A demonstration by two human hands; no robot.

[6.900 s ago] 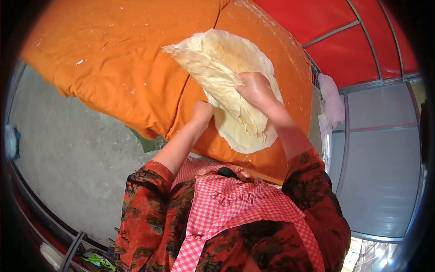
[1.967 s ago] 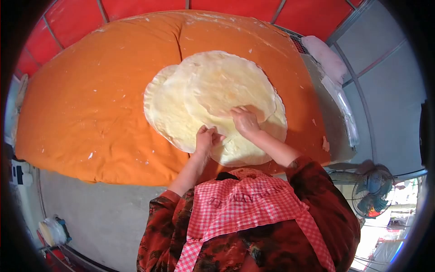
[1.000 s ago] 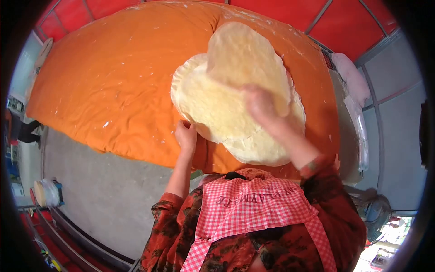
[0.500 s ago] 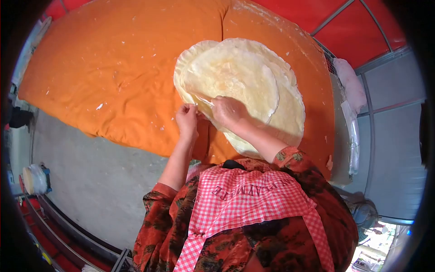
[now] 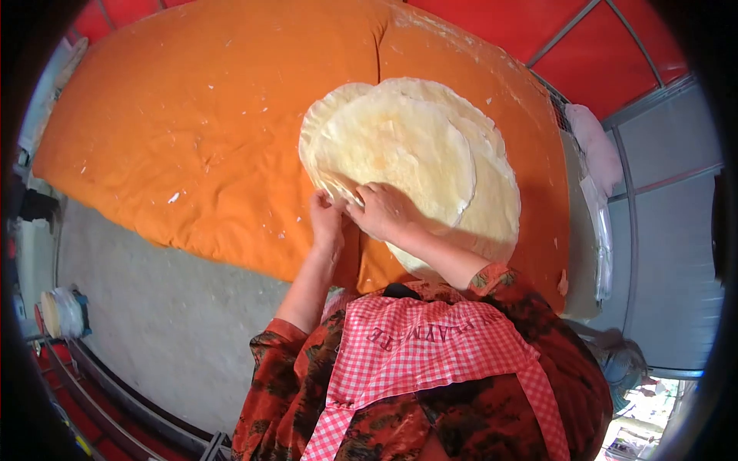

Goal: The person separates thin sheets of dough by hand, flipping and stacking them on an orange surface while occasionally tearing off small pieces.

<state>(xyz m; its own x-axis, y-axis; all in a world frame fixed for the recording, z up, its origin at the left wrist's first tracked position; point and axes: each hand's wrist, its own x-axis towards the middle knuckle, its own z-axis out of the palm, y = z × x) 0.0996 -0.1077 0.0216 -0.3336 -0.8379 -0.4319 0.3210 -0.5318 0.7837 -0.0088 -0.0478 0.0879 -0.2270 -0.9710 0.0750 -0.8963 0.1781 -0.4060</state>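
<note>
A stack of thin, round, pale yellow pancakes (image 5: 396, 146) lies on the orange cloth, its layers overlapping unevenly and their rims ragged. At the lower left rim, my left hand (image 5: 327, 221) is closed, thumb and fingers pinching the edge of a pancake. Just to its right, my right hand (image 5: 380, 211) is bent over the same rim, with its fingers curled down on a lifted fold of the edge. The two hands almost touch. Exactly how many layers they grip is hidden by the fingers.
The orange cloth (image 5: 177, 123) is wrinkled, has a seam and carries scattered white flakes. Grey floor (image 5: 161, 307) shows at lower left, beside a railing. A pinkish bundle (image 5: 593, 138) and clear plastic (image 5: 601, 238) sit at the right edge by grey panels.
My left hand has come closer to my right hand along the rim. The right hand's fingers have shifted lower on the edge. The whole view has moved slightly.
</note>
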